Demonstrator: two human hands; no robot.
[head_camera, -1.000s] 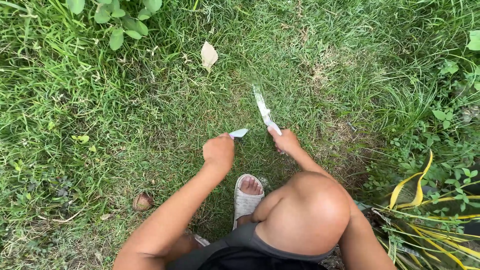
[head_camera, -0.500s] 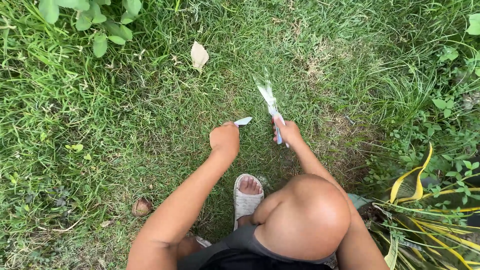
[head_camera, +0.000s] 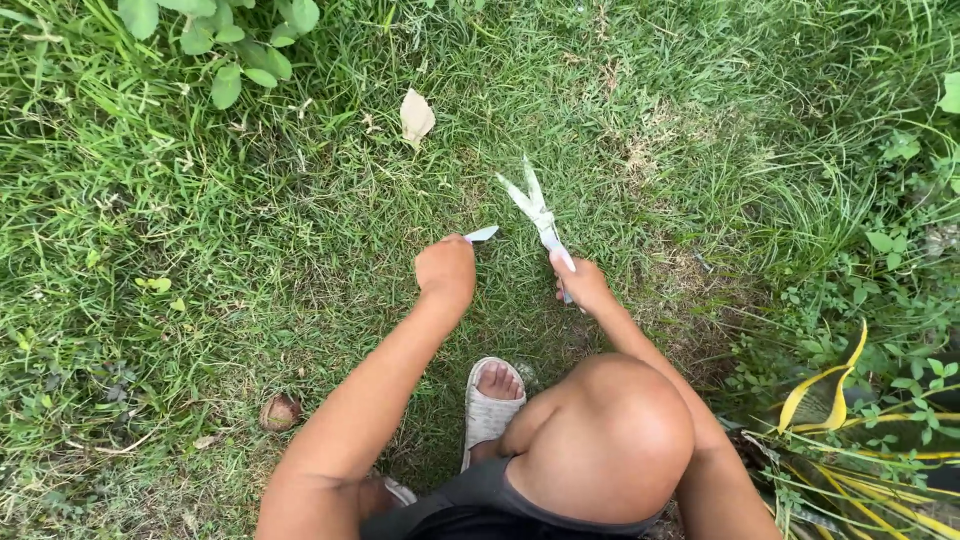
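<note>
knee/foot: i'm crouched, bare knee (head_camera: 610, 430) nearest cam, foot in pale sandal (head_camera: 488, 405) flat on grass just ahead.
left hand: my left hand (head_camera: 446, 270) is a closed fist; a small pale blade tip (head_camera: 482, 234) pokes out past it. can't tell what tool it belongs to.
right hand: my right hand (head_camera: 583, 283) is wrapped round the handle end of grass shears (head_camera: 536, 210); the two blades stand apart in a v, tips down in the turf.
hands rel.: apart, side by side, not touching.
grass by shears: short and thin w/ bare brownish spots (head_camera: 690, 270), looks already cut, by my judgement.
grass further out: longer, untrimmed (head_camera: 150, 160) to left and top; plenty left imo.
far: dry leaf (head_camera: 416, 116) lying on turf beyond shears.
side: brown nut-like husk (head_camera: 281, 411) at left, yellow-edged plant (head_camera: 840, 390) at right.
</note>
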